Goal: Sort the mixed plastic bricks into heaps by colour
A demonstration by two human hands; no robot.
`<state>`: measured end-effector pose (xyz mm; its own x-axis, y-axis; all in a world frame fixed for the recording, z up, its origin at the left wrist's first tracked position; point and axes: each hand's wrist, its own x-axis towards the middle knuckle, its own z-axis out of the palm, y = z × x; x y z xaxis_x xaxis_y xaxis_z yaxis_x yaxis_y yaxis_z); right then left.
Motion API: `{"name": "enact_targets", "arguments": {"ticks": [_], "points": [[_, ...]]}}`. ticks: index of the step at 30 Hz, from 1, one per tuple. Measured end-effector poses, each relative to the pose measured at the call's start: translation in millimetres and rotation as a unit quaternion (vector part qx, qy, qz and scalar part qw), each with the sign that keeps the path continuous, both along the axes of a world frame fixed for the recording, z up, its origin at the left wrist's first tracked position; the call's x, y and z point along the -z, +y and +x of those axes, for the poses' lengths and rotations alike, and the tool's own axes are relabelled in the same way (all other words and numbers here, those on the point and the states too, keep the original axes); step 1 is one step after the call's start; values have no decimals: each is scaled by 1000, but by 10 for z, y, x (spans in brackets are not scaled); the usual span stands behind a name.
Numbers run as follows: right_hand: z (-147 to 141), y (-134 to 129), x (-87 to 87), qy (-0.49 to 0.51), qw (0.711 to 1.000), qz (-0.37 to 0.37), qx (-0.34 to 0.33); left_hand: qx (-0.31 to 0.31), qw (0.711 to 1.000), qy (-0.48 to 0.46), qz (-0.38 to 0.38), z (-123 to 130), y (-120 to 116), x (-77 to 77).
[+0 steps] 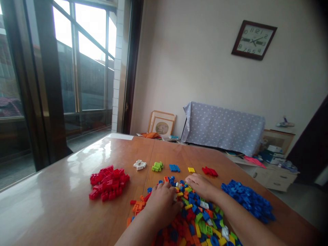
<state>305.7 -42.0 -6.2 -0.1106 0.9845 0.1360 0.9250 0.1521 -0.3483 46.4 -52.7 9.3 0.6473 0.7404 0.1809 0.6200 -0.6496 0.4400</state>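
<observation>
A large heap of mixed toy building bricks (189,217) in orange, yellow, green, blue, red and white lies at the near middle of the table. My left hand (164,198) rests palm down on the left part of this heap, its thumb apart from the bent fingers; the fingertips are partly hidden. Over the heap's far edge my right hand (200,186) lies with fingers stretched out to the left, and no brick shows in it. Beyond the hands is a row of small groups: white bricks (139,165), light green bricks (157,166), blue bricks (174,168), yellow bricks (191,169) and red bricks (209,171).
A pile of red bricks (109,182) sits left of the heap, and a pile of blue bricks (247,200) to its right. The wooden table (64,194) is glossy. Behind it stand a framed picture (162,124), a cloth-covered object (222,128) and a drawer cabinet (278,177).
</observation>
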Motion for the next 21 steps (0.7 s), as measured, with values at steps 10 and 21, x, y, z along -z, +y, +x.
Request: {"name": "enact_targets", "arguments": {"ticks": [10,21], "points": [[280,-442,-154,161,986,-33,23,6,1000,14,-4,2,-6,-34],[526,-90,-170,328,921,104,183,3,1000,10,0,26,41,31]]}}
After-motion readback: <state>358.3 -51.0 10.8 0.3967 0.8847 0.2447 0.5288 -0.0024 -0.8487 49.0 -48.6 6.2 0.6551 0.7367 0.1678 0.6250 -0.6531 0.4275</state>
